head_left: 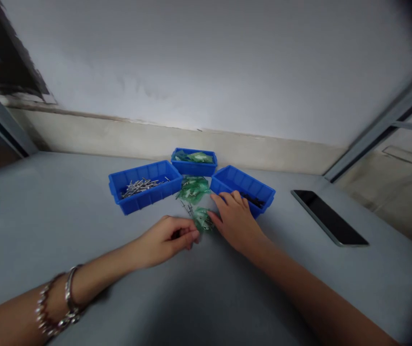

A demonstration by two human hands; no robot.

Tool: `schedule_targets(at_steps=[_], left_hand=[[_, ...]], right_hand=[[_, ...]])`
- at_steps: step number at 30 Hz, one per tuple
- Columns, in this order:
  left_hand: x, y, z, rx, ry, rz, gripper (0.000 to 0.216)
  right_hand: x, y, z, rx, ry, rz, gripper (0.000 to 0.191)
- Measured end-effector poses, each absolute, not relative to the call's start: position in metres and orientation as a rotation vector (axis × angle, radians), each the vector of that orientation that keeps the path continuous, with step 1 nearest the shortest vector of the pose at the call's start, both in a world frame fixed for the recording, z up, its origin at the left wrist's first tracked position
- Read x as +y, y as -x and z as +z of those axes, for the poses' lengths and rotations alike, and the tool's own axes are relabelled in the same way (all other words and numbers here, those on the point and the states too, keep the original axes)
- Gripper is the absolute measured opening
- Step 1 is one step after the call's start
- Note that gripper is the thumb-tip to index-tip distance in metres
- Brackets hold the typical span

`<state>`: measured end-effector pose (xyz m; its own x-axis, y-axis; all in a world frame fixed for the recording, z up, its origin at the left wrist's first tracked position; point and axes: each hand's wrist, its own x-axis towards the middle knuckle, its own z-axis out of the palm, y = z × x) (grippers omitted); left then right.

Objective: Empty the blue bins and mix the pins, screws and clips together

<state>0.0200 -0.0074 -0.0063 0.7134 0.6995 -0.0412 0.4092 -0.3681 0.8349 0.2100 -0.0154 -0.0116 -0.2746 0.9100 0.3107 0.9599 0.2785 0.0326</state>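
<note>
- Head view, thing in hand: a small green translucent plastic bag [203, 220], seemingly with thin metal pins inside, lies flat on the grey matt table surface [65, 216]. It sits midway across and nearer the far edge than the near one, between the two hands.
- Handling (judged): the film is light, limp and slick. The pins give the only weight and may shift or pierce it, so an empty corner or the mouth is the best place to pinch.
- Left hand [169, 240]: fingers curled, thumb and fingertips drawn together at the bag's near-left edge. Whether they clamp any film cannot be told.
- Right hand [236, 221]: flat, fingers spread, resting at the bag's right edge, with its fingertips at the wall of the right tray.
- Containers, toward the far edge:
  - The left blue plastic tray [144, 198] holds a heap of silvery pins [139, 186].
  - The rear blue plastic tray [193, 168] holds green bags.
  - The right blue plastic tray [242, 181] holds small dark parts, kind unclear.
- Between the trays: a loose pile of green bags [193, 188], with a few stray pins [187, 207] just before it.
- Toward the right edge: a black smartphone [330, 216], screen up.
</note>
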Motion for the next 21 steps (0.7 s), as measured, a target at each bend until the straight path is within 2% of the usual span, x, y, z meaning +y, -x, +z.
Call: schedule_targets(at_steps=[7,21], left_hand=[[-0.007,-0.019,-0.007,0.842,-2.005,0.419,0.03],[-0.007,-0.02,-0.009,0.86,-1.785,0.529,0.029]], right_hand=[[-0.02,-0.206,-0.012,-2.359,1.721,-0.19,0.031],[-0.038,-0.203,-0.001,-2.626,1.621,-0.298,0.019]])
